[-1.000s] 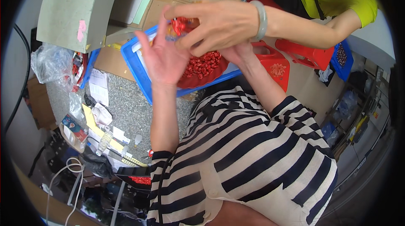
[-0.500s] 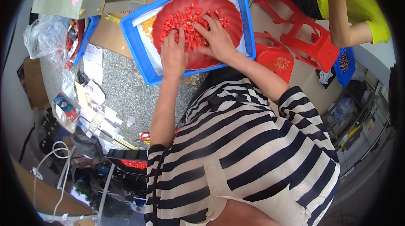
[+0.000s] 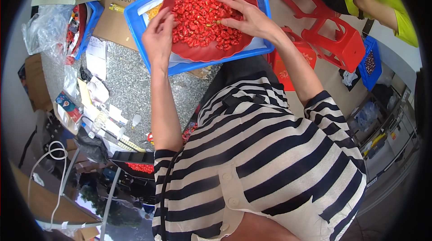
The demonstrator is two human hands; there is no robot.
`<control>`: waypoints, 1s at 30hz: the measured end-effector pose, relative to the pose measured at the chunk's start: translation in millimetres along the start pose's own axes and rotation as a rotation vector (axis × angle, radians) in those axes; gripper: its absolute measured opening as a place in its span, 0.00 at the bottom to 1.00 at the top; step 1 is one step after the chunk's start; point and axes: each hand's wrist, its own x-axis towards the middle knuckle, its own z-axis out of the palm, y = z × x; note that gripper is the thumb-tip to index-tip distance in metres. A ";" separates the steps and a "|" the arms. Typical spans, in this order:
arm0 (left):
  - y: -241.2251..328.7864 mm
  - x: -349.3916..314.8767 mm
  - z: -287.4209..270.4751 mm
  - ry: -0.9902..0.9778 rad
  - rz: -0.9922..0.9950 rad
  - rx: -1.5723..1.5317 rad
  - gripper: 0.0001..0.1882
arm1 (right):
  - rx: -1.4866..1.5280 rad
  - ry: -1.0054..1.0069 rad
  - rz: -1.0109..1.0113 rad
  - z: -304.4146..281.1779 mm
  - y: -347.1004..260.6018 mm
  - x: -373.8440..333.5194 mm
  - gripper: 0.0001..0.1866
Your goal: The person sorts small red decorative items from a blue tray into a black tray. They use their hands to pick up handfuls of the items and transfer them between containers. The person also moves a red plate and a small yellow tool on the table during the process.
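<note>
A wide red scalloped bowl (image 3: 204, 55) sits in a blue plastic tray (image 3: 134, 25) lined with white sheet. Many small, shiny red pieces (image 3: 195, 9) cover its bottom in a spread layer; their exact kind is too small to tell. My left hand (image 3: 158, 36) is raised at the bowl's left rim, its fingers loosely bent and apart, holding nothing I can see. Over the right part of the pieces, my right hand (image 3: 253, 19) has fingers and thumb spread. Its thumb tip is beside a small gold-coloured bit among the pieces. Yellow pieces (image 3: 154, 11) show between bowl and tray wall.
Red plastic stools (image 3: 335, 43) stand to the right, near a person in a yellow-green top (image 3: 396, 16). A blue tray with dark pieces (image 3: 370, 63) lies beyond. Clear plastic bags (image 3: 47, 29), papers (image 3: 96, 58) and a small white bottle (image 3: 136, 120) occupy the speckled counter at left.
Both hands have come up out of the red pieces and moved apart, the left toward the rim. The heap now lies flatter and wider across the bowl. The view has shifted slightly.
</note>
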 end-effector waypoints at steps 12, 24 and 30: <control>-79.4 -30.7 -7.4 0.091 -0.027 0.258 0.16 | -0.335 0.566 0.139 -7.7 -2.0 -32.7 0.16; -5.8 -22.1 5.0 0.025 -0.131 -0.399 0.13 | 0.766 0.456 0.121 -72.6 -1.3 2.2 0.20; 26.2 74.6 24.5 -0.020 -0.161 -0.470 0.19 | 1.402 0.090 0.127 -119.8 -22.2 89.9 0.27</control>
